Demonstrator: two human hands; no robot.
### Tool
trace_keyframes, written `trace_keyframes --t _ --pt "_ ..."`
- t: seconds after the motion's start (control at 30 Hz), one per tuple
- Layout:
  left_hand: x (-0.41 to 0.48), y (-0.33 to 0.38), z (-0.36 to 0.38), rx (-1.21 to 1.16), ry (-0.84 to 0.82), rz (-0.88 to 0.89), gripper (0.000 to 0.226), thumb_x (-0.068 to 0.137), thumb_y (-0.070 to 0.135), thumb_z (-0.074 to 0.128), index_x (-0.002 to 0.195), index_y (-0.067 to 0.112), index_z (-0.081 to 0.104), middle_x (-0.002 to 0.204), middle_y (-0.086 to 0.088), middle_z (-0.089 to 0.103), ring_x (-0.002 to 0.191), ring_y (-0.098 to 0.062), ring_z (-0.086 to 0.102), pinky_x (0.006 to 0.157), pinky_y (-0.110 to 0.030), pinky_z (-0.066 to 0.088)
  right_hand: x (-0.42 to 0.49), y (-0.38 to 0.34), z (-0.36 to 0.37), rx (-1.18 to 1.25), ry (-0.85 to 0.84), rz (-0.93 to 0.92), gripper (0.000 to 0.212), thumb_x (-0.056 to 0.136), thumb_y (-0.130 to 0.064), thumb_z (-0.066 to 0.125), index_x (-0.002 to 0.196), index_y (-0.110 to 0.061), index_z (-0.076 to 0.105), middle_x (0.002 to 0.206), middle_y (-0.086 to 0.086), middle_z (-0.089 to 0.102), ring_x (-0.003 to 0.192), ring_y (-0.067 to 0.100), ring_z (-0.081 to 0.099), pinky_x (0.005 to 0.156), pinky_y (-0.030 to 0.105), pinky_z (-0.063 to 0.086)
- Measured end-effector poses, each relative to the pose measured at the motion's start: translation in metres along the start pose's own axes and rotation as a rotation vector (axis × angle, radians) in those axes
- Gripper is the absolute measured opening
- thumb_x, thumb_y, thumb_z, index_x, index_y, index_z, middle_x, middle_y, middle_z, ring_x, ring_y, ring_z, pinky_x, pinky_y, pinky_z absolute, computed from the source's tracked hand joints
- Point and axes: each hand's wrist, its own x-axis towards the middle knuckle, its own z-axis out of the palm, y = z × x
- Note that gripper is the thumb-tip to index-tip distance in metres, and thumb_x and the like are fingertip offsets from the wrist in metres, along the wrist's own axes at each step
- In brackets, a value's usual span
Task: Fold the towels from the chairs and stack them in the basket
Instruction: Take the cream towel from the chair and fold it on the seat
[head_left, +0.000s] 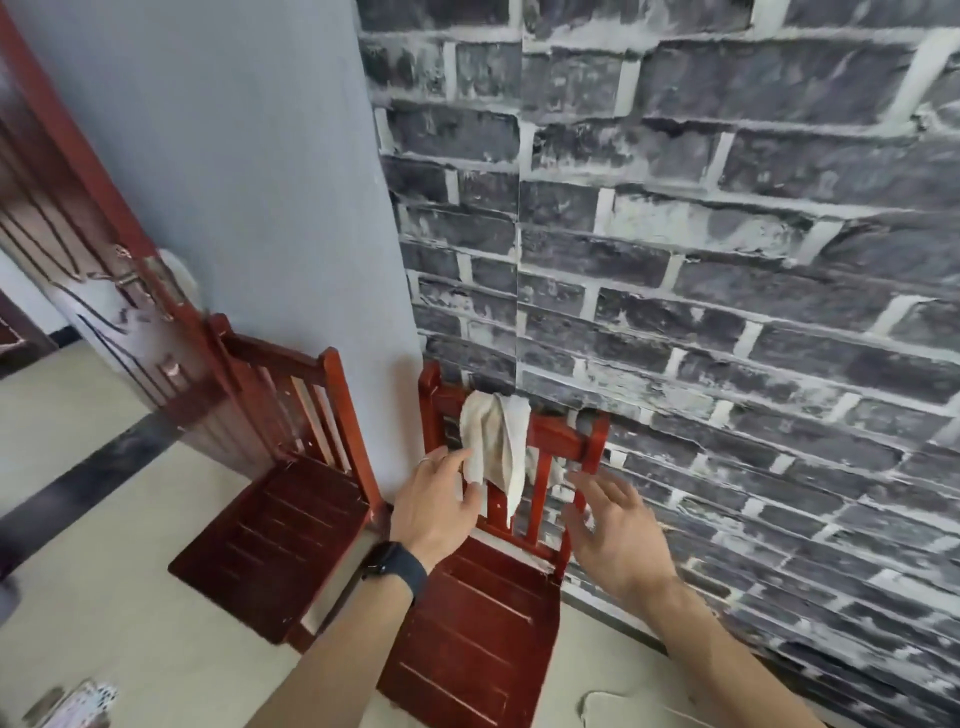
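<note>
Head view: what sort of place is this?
Probably a room in a home: a red wooden chair with a towel over its back, a second chair beside it, a brick-pattern wall, and a wooden door at left.

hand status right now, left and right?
left hand: pinches the white towel draped over the chair back.
right hand: open, fingers spread, holds nothing.
</note>
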Motion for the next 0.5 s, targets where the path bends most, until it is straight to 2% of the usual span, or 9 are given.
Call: trace_keyframes --t 0.07,0.1,0.17,0.23,0.3,0.4,0.43,0.5 --pt "0.038 0.003 0.004 -0.016 -0.052 -0.026 0.049 0.096 0.043 0.050 0.143 0.029 0.044 0.144 0.000 0.050 0.133 -0.021 0.045 0.105 -0.036 0.042 0.040 0.005 0.014 -0.051 -0.025 0.006 0.053 0.101 -0.044 0.035 0.148 -0.022 0.044 0.152 -0.001 0.047 0.151 0.021 0.023 0.121 0.042 0.024" --pt "0.057 0.005 0.007 -0.018 -0.073 -0.037 0.049 0.096 0.044 0.050 0.142 0.028 0.044 0.144 0.000 0.049 0.133 -0.021 0.044 0.106 -0.036 0.042 0.060 0.006 0.020 -0.082 -0.043 0.001 0.057 0.101 -0.045 0.030 0.153 -0.023 0.036 0.159 -0.001 0.036 0.154 0.020 0.014 0.123 0.042 0.012" --pt "0.093 0.009 0.011 -0.011 -0.094 -0.048 0.048 0.095 0.045 0.051 0.139 0.028 0.046 0.143 -0.001 0.049 0.133 -0.023 0.043 0.107 -0.036 0.041 0.098 0.009 0.033 -0.147 -0.106 0.029 0.061 0.103 -0.046 0.022 0.160 -0.023 0.015 0.168 -0.002 0.006 0.154 0.016 -0.008 0.120 0.044 -0.011" --pt "0.124 0.011 0.018 0.018 -0.140 -0.051 0.052 0.094 0.049 0.051 0.141 0.029 0.044 0.146 -0.003 0.047 0.135 -0.025 0.041 0.111 -0.037 0.037 0.126 0.014 0.047 -0.227 -0.171 0.067 0.064 0.103 -0.046 0.017 0.160 -0.022 0.001 0.167 -0.002 -0.010 0.151 0.015 -0.019 0.118 0.048 -0.020" --pt "0.149 0.013 0.024 0.057 -0.181 -0.036 0.056 0.093 0.053 0.049 0.143 0.028 0.042 0.149 -0.005 0.043 0.138 -0.028 0.037 0.113 -0.038 0.034 0.141 0.021 0.066 -0.267 -0.176 0.094 0.066 0.102 -0.046 0.018 0.160 -0.020 0.002 0.167 -0.001 -0.007 0.152 0.015 -0.015 0.118 0.054 -0.020" --pt "0.186 0.013 0.038 0.112 -0.237 -0.040 0.069 0.089 0.067 0.043 0.144 0.024 0.040 0.150 -0.009 0.041 0.139 -0.032 0.035 0.113 -0.043 0.034 0.146 0.026 0.092 -0.316 -0.136 0.128 0.071 0.096 -0.049 0.034 0.158 -0.016 0.025 0.165 0.003 0.020 0.152 0.018 0.019 0.120 0.061 -0.006" --pt "0.196 0.011 0.044 0.115 -0.269 -0.057 0.077 0.086 0.073 0.041 0.145 0.023 0.039 0.150 -0.010 0.041 0.139 -0.033 0.035 0.112 -0.043 0.034 0.144 0.028 0.100 -0.331 -0.123 0.133 0.072 0.094 -0.050 0.038 0.157 -0.015 0.027 0.164 0.004 0.023 0.151 0.018 0.023 0.121 0.061 -0.004" --pt "0.212 0.006 0.058 0.196 -0.305 -0.067 0.090 0.079 0.083 0.035 0.142 0.020 0.046 0.144 -0.012 0.047 0.133 -0.034 0.039 0.107 -0.045 0.035 0.141 0.031 0.110 -0.345 -0.137 0.149 0.076 0.093 -0.051 0.040 0.158 -0.016 0.022 0.165 0.002 0.017 0.152 0.017 0.019 0.121 0.059 -0.007"
